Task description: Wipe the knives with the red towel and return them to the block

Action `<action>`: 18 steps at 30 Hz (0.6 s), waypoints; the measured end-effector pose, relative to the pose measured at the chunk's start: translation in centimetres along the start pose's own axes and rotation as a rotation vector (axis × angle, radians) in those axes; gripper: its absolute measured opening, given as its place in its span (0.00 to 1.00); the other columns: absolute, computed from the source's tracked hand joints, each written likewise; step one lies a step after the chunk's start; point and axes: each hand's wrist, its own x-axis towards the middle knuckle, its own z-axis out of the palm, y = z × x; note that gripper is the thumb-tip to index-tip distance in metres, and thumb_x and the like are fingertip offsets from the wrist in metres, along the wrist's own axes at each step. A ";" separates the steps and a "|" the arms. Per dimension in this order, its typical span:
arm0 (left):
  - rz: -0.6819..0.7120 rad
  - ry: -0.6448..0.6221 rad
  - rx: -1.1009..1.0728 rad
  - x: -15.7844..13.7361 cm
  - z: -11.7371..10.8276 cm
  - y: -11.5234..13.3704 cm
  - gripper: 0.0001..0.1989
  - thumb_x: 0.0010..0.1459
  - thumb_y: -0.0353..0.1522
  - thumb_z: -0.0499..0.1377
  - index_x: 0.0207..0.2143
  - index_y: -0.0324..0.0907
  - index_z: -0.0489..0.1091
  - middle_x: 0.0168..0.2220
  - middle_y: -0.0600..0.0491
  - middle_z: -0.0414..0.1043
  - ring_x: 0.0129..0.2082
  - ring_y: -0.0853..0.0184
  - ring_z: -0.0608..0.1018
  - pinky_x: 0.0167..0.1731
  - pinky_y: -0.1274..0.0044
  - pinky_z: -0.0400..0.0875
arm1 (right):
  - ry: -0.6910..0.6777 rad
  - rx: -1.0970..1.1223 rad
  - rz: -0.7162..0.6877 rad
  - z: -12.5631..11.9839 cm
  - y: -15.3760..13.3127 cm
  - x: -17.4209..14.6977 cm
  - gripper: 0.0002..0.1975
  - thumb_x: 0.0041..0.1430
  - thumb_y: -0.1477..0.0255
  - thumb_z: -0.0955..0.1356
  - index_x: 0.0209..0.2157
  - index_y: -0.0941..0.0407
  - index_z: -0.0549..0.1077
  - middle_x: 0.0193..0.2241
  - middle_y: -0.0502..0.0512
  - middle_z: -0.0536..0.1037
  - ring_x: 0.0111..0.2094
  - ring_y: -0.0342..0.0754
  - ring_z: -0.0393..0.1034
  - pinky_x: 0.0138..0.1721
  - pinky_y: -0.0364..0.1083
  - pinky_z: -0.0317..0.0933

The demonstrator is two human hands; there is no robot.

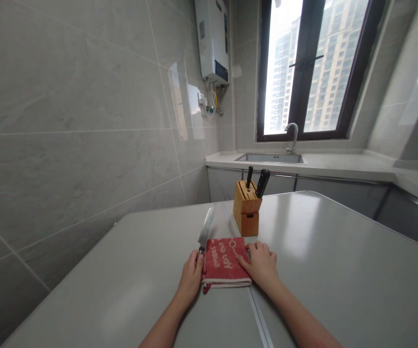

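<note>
My left hand (190,279) is closed around the handle of a kitchen knife (207,226). Its bare blade points away from me, tilted slightly right, just left of a folded red towel (226,263). The towel has pale lettering and a white edge, and lies flat on the table. At its right edge is my right hand (261,265), thumb on the cloth and fingers apart, not wrapped around anything. Beyond the towel stands a wooden knife block (247,212) with several black-handled tools in its slots.
The pale table (151,251) has a seam (258,314) running lengthwise under the towel. Behind it are a counter (339,160) with a sink (270,158) and faucet (294,135). A tiled wall (85,106) borders the left; a water heater (212,43) hangs near the window.
</note>
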 end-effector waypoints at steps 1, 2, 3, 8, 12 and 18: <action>0.014 -0.002 0.014 0.0 0.0 0.0 0.16 0.62 0.43 0.44 0.32 0.42 0.60 0.21 0.59 0.61 0.20 0.69 0.66 0.23 0.79 0.60 | 0.005 0.007 -0.006 0.0 0.0 0.0 0.17 0.52 0.57 0.66 0.38 0.55 0.72 0.37 0.60 0.72 0.42 0.58 0.63 0.37 0.51 0.50; 0.032 -0.005 0.033 -0.1 -0.1 0.1 0.16 0.62 0.43 0.44 0.31 0.42 0.60 0.21 0.58 0.62 0.21 0.69 0.66 0.24 0.79 0.60 | 0.010 0.012 -0.011 -0.1 -0.1 -0.1 0.17 0.52 0.58 0.66 0.38 0.54 0.71 0.37 0.60 0.72 0.42 0.58 0.63 0.37 0.51 0.50; 0.050 -0.007 0.055 -0.1 -0.1 0.2 0.15 0.62 0.42 0.44 0.31 0.42 0.61 0.22 0.58 0.62 0.22 0.69 0.67 0.25 0.79 0.60 | 0.015 0.015 -0.018 -0.1 -0.1 -0.1 0.16 0.52 0.59 0.66 0.38 0.54 0.71 0.37 0.60 0.72 0.42 0.58 0.64 0.37 0.51 0.50; 0.079 -0.022 0.124 -0.3 -0.2 0.5 0.16 0.63 0.41 0.44 0.30 0.41 0.62 0.22 0.57 0.63 0.24 0.68 0.68 0.27 0.79 0.60 | 0.013 0.019 -0.059 -0.4 -0.2 0.0 0.12 0.53 0.61 0.65 0.34 0.55 0.71 0.34 0.58 0.74 0.39 0.55 0.66 0.36 0.49 0.50; 0.082 -0.024 0.125 -0.2 -0.1 0.4 0.16 0.63 0.41 0.44 0.31 0.41 0.63 0.23 0.57 0.64 0.24 0.67 0.69 0.28 0.78 0.61 | -0.030 0.030 -0.081 -0.3 -0.1 0.2 0.13 0.54 0.60 0.64 0.27 0.56 0.70 0.29 0.58 0.75 0.34 0.52 0.68 0.31 0.46 0.48; 0.094 -0.021 0.122 -0.2 -0.2 0.5 0.17 0.63 0.41 0.44 0.34 0.41 0.65 0.25 0.55 0.67 0.26 0.66 0.70 0.29 0.78 0.62 | -0.056 0.261 -0.102 0.4 0.1 0.3 0.11 0.52 0.65 0.64 0.20 0.56 0.66 0.20 0.52 0.71 0.23 0.45 0.63 0.26 0.44 0.46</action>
